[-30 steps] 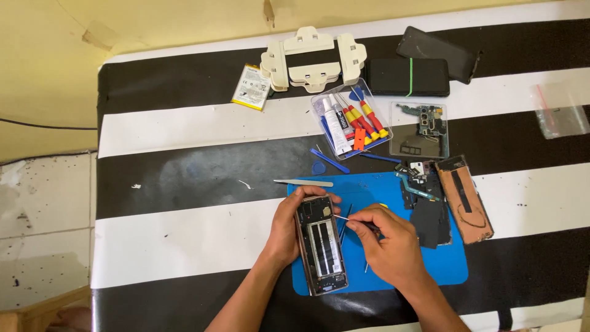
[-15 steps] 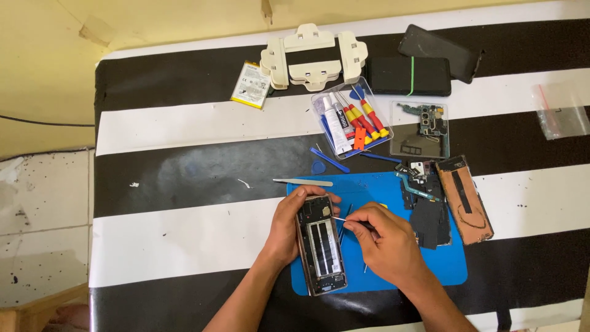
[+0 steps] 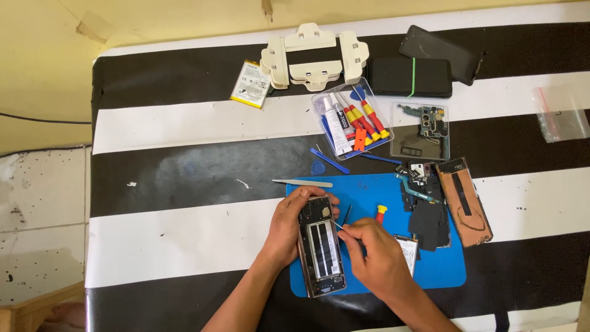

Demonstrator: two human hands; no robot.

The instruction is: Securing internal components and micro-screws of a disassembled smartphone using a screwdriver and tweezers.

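1. Opened phone frame (image 3: 322,248) is lying on blue mat (image 3: 448,270), gripped at its upper-L edge by left hand (image 3: 287,229).
2. Tweezers (image 3: 342,224) are being pinched by right hand (image 3: 373,253), tip at frame's 2 o'clock.
3. Red-yellow screwdriver (image 3: 381,213) is lying at 3 o'clock.

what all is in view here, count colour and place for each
opened phone: 1, dark frame, on blue mat, steadied by left hand
thin tool: 1, dark, in right hand, tip at phone
blue mat: 1, near table edge
metal tweezers: 1, silver, above mat
screwdriver tray: 1, clear, red-yellow handles, centre
battery: 1, white-yellow, far left
clamp jig: 1, cream, far edge
dark phones: 2, black, far right
back cover: 1, brown, right of mat
left hand: on phone's left edge
right hand: pinching tool
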